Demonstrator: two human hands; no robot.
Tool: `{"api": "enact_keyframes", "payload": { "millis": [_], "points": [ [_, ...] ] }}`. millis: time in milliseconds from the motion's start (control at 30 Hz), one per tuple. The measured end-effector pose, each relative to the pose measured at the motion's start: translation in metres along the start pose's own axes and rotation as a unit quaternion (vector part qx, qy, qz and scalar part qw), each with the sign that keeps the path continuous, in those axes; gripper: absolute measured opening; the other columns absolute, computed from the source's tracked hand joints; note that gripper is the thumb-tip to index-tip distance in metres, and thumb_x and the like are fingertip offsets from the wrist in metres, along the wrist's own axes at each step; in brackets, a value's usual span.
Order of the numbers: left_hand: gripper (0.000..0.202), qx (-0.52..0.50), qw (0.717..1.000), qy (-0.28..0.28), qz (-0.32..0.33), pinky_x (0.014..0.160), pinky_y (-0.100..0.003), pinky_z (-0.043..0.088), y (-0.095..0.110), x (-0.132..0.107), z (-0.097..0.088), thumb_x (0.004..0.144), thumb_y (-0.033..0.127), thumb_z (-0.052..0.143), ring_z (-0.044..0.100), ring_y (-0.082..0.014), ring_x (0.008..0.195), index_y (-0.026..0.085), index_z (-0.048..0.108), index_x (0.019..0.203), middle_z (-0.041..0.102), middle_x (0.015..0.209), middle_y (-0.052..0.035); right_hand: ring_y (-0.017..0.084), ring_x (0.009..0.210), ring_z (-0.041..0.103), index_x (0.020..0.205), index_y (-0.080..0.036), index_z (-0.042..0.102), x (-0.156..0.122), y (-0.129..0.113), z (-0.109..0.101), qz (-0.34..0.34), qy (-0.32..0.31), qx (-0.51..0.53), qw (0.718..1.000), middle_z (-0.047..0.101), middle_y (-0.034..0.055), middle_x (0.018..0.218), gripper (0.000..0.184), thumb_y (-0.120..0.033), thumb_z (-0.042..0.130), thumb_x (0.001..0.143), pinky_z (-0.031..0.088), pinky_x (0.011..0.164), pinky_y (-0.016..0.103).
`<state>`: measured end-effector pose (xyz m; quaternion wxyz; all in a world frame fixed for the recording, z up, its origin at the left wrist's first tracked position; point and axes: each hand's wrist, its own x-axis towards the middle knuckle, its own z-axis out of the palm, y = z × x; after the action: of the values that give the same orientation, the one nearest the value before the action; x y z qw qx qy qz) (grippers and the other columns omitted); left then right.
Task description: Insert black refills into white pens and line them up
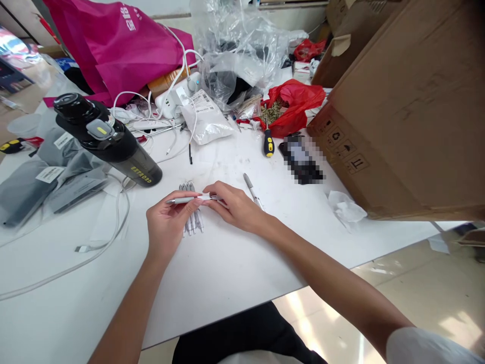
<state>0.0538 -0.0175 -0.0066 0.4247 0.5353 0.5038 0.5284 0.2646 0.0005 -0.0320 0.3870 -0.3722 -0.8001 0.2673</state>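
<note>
A grey and white pen [181, 200] lies level between my two hands, above the white table [235, 263]. Its pointed tip faces left. My left hand [168, 217] pinches the grey barrel between thumb and fingers. On the other end, my right hand [237, 206] grips the pen with thumb and forefinger. Below them several similar pens [193, 222] rest side by side on the table, partly hidden by my hands. A single pen [253, 190] lies apart, just beyond my right hand.
At left stand a black bottle [109, 139], bagged dark items [76, 192] and a white cable [117, 227]. Behind are a white parcel [208, 119], a screwdriver [269, 143] and a red bag [299, 103]. A large cardboard box [409, 111] bounds the right side.
</note>
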Motion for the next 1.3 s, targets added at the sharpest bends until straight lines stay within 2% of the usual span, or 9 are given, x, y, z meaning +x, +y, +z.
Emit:
{"api": "enact_keyframes", "payload": {
  "millis": [467, 600, 667, 767, 967, 1033, 1100, 1200, 1300],
  "points": [
    [0.033, -0.061, 0.996, 0.000, -0.064, 0.076, -0.032, 0.058, -0.002, 0.005, -0.005, 0.072, 0.031, 0.107, 0.072, -0.0179, 0.082, 0.025, 0.090, 0.100, 0.083, 0.101, -0.0045, 0.020, 0.088, 0.065, 0.116, -0.021, 0.065, 0.001, -0.001, 0.000, -0.025, -0.001, 0.007, 1.000, 0.072, 0.0088, 0.110, 0.024, -0.039, 0.049, 0.121, 0.049, 0.081, 0.033],
    [0.033, -0.064, 0.996, 0.005, -0.059, 0.079, -0.033, 0.061, -0.003, 0.007, -0.006, 0.071, 0.031, 0.107, 0.074, -0.0193, 0.084, 0.024, 0.089, 0.098, 0.085, 0.103, -0.0057, 0.022, 0.094, 0.068, 0.124, -0.022, 0.063, 0.002, -0.003, -0.002, 0.008, 0.000, 0.034, 0.999, 0.073, 0.0090, 0.114, 0.020, -0.040, 0.056, 0.118, 0.051, 0.082, 0.033],
    [0.033, -0.070, 0.996, 0.007, -0.062, 0.080, -0.033, 0.061, -0.003, 0.008, -0.006, 0.072, 0.032, 0.107, 0.074, -0.0189, 0.084, 0.024, 0.088, 0.097, 0.085, 0.103, -0.0058, 0.020, 0.088, 0.066, 0.119, -0.023, 0.062, 0.003, -0.005, -0.004, 0.017, -0.001, 0.047, 0.999, 0.072, 0.0073, 0.109, 0.020, -0.042, 0.058, 0.116, 0.050, 0.080, 0.032],
    [0.032, -0.085, 0.994, -0.001, -0.066, 0.082, -0.033, 0.061, -0.004, 0.008, -0.005, 0.072, 0.031, 0.107, 0.075, -0.0186, 0.086, 0.023, 0.087, 0.096, 0.086, 0.102, -0.0060, 0.018, 0.080, 0.060, 0.103, -0.022, 0.063, 0.004, -0.006, -0.006, 0.018, -0.012, 0.047, 0.999, 0.068, 0.0047, 0.095, 0.031, -0.043, 0.046, 0.120, 0.046, 0.079, 0.033],
    [0.037, -0.098, 0.993, 0.004, -0.065, 0.089, -0.038, 0.064, -0.004, 0.009, -0.005, 0.069, 0.033, 0.107, 0.080, -0.0256, 0.101, 0.023, 0.085, 0.097, 0.086, 0.104, -0.0072, 0.014, 0.071, 0.052, 0.111, -0.023, 0.064, 0.005, -0.007, -0.005, 0.074, 0.001, 0.098, 0.992, 0.066, -0.0010, 0.087, 0.036, -0.059, 0.062, 0.113, 0.041, 0.069, 0.029],
    [0.037, -0.106, 0.992, 0.002, -0.067, 0.089, -0.038, 0.064, -0.005, 0.010, -0.005, 0.068, 0.032, 0.107, 0.080, -0.0248, 0.099, 0.023, 0.085, 0.096, 0.086, 0.105, -0.0070, 0.014, 0.071, 0.053, 0.102, -0.022, 0.066, 0.005, -0.007, -0.005, 0.084, -0.009, 0.114, 0.990, 0.065, -0.0007, 0.083, 0.043, -0.061, 0.056, 0.115, 0.041, 0.069, 0.029],
    [0.036, -0.120, 0.990, -0.004, -0.072, 0.089, -0.037, 0.063, -0.006, 0.010, -0.006, 0.069, 0.030, 0.107, 0.080, -0.0238, 0.099, 0.023, 0.086, 0.097, 0.086, 0.105, -0.0067, 0.014, 0.069, 0.052, 0.106, -0.022, 0.068, 0.006, -0.007, -0.005, 0.098, -0.015, 0.133, 0.986, 0.061, -0.0024, 0.078, 0.044, -0.062, 0.054, 0.116, 0.041, 0.068, 0.029],
    [0.035, -0.146, 0.986, -0.006, -0.077, 0.093, -0.037, 0.063, -0.007, 0.011, -0.005, 0.069, 0.029, 0.107, 0.081, -0.0249, 0.105, 0.023, 0.086, 0.097, 0.086, 0.105, -0.0064, 0.013, 0.067, 0.049, 0.113, -0.023, 0.069, 0.007, -0.009, -0.006, 0.109, 0.009, 0.148, 0.983, 0.062, -0.0032, 0.080, 0.045, -0.068, 0.067, 0.108, 0.039, 0.064, 0.028],
    [0.037, -0.157, 0.984, -0.004, -0.082, 0.098, -0.040, 0.062, -0.006, 0.010, -0.004, 0.067, 0.030, 0.107, 0.081, -0.0265, 0.108, 0.023, 0.085, 0.096, 0.086, 0.105, -0.0070, 0.013, 0.064, 0.048, 0.096, -0.022, 0.072, 0.007, -0.011, -0.007, 0.140, 0.003, 0.166, 0.976, 0.063, -0.0024, 0.074, 0.054, -0.075, 0.066, 0.106, 0.037, 0.062, 0.029]
  ]
}}
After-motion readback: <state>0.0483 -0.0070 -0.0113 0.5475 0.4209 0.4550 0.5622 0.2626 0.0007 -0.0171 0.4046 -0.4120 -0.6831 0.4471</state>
